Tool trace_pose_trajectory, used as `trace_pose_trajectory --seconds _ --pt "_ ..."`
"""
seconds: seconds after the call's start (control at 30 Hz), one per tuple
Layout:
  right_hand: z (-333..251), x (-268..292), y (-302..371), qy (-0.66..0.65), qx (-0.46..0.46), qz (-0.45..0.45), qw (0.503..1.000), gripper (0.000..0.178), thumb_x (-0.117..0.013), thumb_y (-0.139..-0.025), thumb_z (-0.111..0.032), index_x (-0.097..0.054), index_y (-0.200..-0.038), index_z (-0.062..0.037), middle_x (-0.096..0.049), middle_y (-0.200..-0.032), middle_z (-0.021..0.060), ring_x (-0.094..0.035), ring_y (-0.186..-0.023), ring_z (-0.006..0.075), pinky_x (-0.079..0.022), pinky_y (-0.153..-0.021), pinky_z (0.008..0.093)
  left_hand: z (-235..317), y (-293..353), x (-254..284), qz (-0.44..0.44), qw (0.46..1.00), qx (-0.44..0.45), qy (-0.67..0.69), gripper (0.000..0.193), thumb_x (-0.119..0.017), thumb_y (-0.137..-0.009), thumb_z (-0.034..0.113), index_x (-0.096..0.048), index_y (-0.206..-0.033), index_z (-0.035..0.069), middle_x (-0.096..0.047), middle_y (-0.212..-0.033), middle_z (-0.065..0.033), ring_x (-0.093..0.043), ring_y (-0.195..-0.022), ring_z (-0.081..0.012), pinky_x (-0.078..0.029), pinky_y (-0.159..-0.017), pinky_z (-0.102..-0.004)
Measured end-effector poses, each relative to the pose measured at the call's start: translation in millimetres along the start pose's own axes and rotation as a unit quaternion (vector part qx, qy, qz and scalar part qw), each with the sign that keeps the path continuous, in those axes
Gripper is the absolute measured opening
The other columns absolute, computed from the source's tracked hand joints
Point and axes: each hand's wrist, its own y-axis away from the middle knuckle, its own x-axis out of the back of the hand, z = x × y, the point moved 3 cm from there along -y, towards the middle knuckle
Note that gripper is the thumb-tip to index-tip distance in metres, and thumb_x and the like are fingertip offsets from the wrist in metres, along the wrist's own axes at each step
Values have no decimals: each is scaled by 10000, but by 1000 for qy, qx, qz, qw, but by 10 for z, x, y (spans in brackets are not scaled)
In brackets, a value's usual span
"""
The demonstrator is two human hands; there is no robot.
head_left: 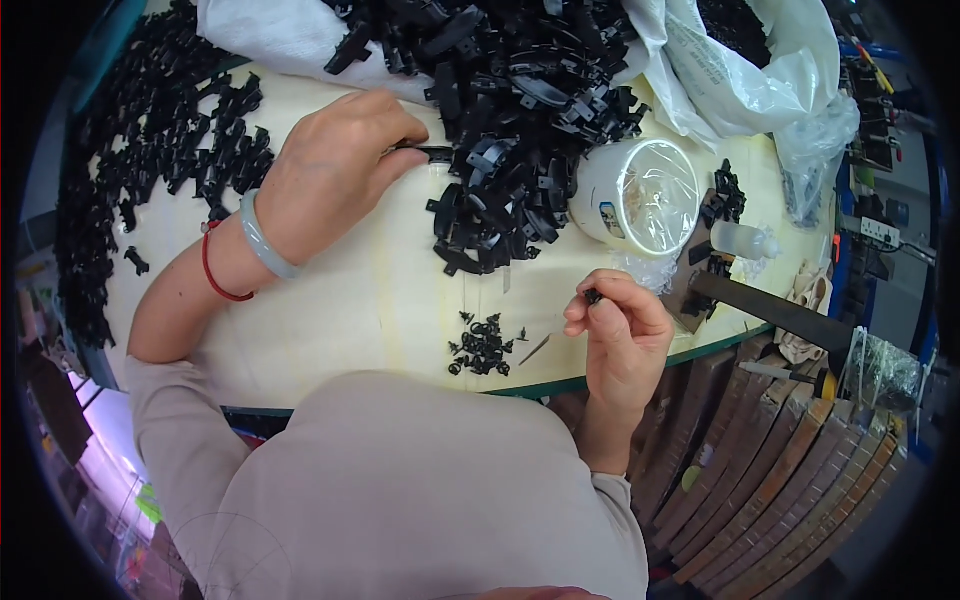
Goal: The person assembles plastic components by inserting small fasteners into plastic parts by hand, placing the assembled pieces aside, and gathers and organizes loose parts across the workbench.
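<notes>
My left hand (345,155) reaches to the near left edge of a big heap of black plastic parts (510,190). Its thumb and fingers pinch a black plastic part (436,154) at the heap's edge. To the right, my right hand (628,340) is raised near the table's front edge, thumb and fingertips closed on a small black part (592,297). A thin pointed metal piece (535,348) shows beside that hand; whether it is held or lies on the table I cannot tell. Between my hands, nearer my body, lies a small pile of tiny black pieces (483,345).
Many black parts (205,140) spread over the table's left side. A white tub (610,200) with clear plastic inside stands right of the heap, near a small bottle (742,240). White plastic bags (740,80) lie behind. A dark bar (775,312) juts past the right edge.
</notes>
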Motion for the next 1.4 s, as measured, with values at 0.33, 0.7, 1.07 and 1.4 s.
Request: trace_pose_trajectory --seconds 0.33,0.7,1.07,1.4 --pt "-516 46 -139 477 306 118 815 226 -638 -712 154 -646 -914 53 -647 -897 167 -636 -790 205 -512 -721 277 -21 -6 -1 -14 999 27 43 110 -658 -747 15 -602 -832 -28 -558 -758 -91 -546 -610 -196 -449 -544 -273" --pt "-623 -19 -569 713 396 -31 577 289 -672 -612 75 -668 -890 -7 -666 -893 73 -528 -693 212 -447 -623 283 -86 -11 -23 -33 996 50 71 100 -645 -768 13 -595 -841 -34 -553 -779 -83 -548 -622 -183 -455 -555 -256" --pt "-586 -41 -592 736 395 -37 548 302 -652 -595 74 -679 -884 -11 -677 -898 75 -535 -685 216 -455 -627 282 -121 10 -29 -20 996 33 76 97 -637 -767 5 -587 -844 -27 -535 -772 -85 -548 -640 -195 -459 -570 -268" --pt "-576 -71 -548 772 365 -27 520 211 -657 -691 21 -686 -892 -35 -690 -901 65 -566 -720 206 -445 -690 278 -129 19 -48 -3 996 20 85 129 -651 -755 9 -572 -851 -27 -524 -767 -102 -533 -616 -227 -447 -558 -285"
